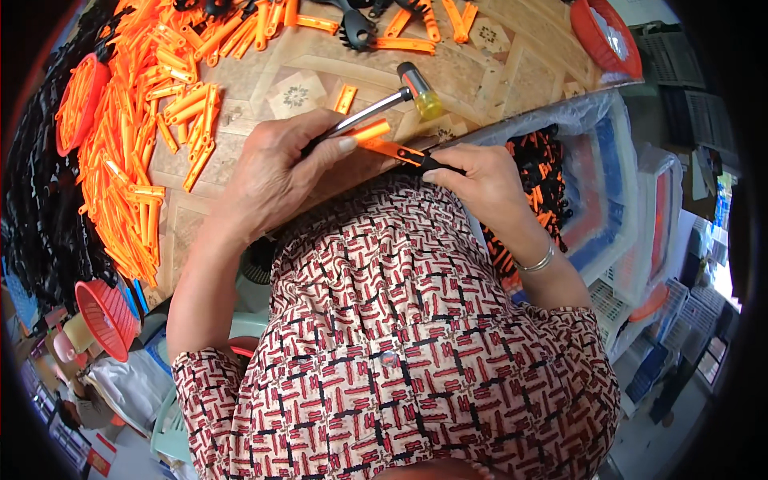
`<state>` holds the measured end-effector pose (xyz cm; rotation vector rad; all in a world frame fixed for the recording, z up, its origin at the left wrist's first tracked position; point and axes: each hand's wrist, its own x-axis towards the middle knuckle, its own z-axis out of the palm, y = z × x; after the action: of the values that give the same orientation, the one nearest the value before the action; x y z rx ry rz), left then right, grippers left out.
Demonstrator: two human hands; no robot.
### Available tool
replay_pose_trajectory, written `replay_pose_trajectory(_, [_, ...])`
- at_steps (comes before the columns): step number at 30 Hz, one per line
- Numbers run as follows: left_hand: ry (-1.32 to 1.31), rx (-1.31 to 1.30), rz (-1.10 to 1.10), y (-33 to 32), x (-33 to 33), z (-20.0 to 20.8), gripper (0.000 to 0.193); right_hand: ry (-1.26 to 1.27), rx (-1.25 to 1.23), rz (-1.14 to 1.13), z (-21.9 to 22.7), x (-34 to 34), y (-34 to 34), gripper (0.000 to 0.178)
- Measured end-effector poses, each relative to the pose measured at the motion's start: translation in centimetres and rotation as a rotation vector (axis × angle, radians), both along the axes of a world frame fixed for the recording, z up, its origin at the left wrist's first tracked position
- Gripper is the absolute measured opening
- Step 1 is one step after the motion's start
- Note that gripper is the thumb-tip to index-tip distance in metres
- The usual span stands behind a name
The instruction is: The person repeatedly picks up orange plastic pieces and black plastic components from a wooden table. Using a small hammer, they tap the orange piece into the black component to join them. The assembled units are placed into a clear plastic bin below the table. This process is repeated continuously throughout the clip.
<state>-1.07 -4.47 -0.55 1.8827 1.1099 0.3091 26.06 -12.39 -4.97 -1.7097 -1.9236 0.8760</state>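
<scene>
My left hand [280,164] is closed around a small two-faced hammer [422,94] with a metal shaft and a head that is black at one end and clear yellow at the other. Its thumb also presses on an orange plastic handle [394,150] at the table's near edge. From the handle's right end a slim black plastic piece [432,164] runs into my right hand [488,180], which pinches it between thumb and fingers. How far the two parts fit together I cannot tell. A short orange piece [346,98] lies just beyond my left hand.
Heaped orange handles [120,176] cover the table's left side, with a red basket [82,104] among them and black parts [48,200] farther left. Black slotted utensil heads [357,30] lie at the back. At right, a plastic-lined crate [612,184] holds black-and-orange pieces [540,188].
</scene>
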Motion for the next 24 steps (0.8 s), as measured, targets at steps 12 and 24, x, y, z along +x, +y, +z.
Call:
replay_pose_trajectory(12, [0.141,0.018,-0.206,1.0,2.1,-1.0,0.030,0.087,-0.144,0.010,-0.8,-0.7,0.4,0.030])
replay_pose_trajectory(24, [0.152,0.165,-0.175,1.6,2.7,-1.8,0.028,0.568,-0.501,-0.057,-1.9,-1.2,1.6,0.024])
